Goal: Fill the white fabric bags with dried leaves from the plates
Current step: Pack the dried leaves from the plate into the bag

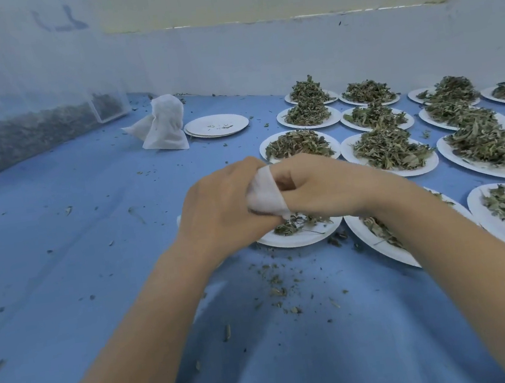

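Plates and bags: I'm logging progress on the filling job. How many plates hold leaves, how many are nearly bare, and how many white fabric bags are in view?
Plates with leaves: 14
Nearly bare plates: 1
White fabric bags: 3 (two standing at the back, one held)
Total: 18

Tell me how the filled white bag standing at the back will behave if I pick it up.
The filled bag will probably feel soft and floppy: its thin fabric is creased and slumped. Likely light for its bulk, as the dried leaves heaped on the plates look airy. Its gathered top may sag open, so grip there.
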Demonstrator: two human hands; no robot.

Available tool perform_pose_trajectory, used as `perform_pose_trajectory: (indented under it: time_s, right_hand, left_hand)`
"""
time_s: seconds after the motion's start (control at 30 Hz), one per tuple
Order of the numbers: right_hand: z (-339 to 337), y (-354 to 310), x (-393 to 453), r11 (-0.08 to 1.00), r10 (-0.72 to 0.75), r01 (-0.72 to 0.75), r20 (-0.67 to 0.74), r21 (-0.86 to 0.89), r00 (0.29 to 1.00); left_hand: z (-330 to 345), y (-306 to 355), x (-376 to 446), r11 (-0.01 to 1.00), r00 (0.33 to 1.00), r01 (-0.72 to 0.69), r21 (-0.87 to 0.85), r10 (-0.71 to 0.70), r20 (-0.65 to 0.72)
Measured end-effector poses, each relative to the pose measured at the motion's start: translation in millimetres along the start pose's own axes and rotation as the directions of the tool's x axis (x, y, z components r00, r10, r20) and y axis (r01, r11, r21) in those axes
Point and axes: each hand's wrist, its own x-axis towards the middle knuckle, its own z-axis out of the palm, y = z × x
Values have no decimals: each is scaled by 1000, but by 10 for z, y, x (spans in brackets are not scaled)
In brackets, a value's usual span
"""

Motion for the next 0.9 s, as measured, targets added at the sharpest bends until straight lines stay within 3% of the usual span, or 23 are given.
perform_pose_trajectory:
  time_s: [0.1,0.17,0.33,0.37,0.43,0.5,0.6,0.7,0.9]
  right_hand:
    - [-92,-26,-8,997,-23,16,95,75,995]
    - [-162,-28,10,995,-21,15,68,96,997]
    - [-250,138,98,992,71,-35,-310,120,948]
    - [-250,198,131,996,90,-84,-347,32,933]
    - [-237,312,206,915,126,-218,-272,-339,954]
    - [-180,421,279,813,240,-251,-89,-526,967]
    - [-80,530,340,798,308,-249,17,-550,951]
    - [-76,601,295,793,237,-210,-27,-572,971]
    - [-152,609,185,911,243,-265,-108,-317,964]
  left_hand:
    - [-78,-82,22,998,997,-53,25,52,58]
    - [-119,-190,41,998,996,-9,60,4,85]
    - [-176,-457,46,983,987,145,115,-152,52]
    - [-174,-482,46,977,982,169,130,-177,57]
    - [-166,-512,48,964,974,201,173,-216,70]
    - [-158,-528,51,957,971,211,198,-229,72]
    - [-152,-545,50,954,968,227,198,-243,61]
    - [-153,-559,53,950,963,250,188,-263,49]
    - [-135,-567,56,950,961,266,162,-274,26]
